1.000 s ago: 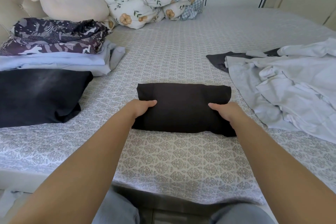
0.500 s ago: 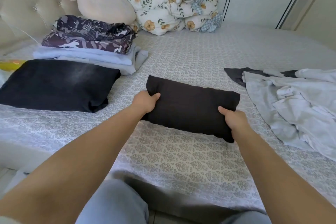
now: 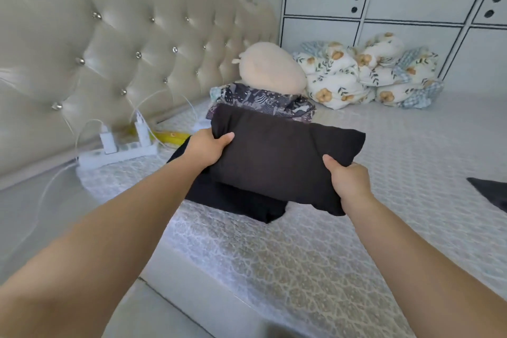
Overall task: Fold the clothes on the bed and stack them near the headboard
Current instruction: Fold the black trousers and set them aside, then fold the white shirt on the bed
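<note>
Now we hold the folded black cloth bundle (image 3: pixel 285 162) by its two short ends, left hand (image 3: pixel 204 147) and right hand (image 3: pixel 347 181) each gripping, its long axis crosswise, hovering above the flat black garment (image 3: pixel 236 200) near the tufted cream headboard (image 3: pixel 123 49).

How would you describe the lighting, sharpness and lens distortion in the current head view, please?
Head view: soft daylight, with sheen on the tufted headboard; wide-angle bowing curves the wardrobe lines and stretches the forearms; the folded black garment, gripped by left hand and right hand, looks slightly soft.
</note>
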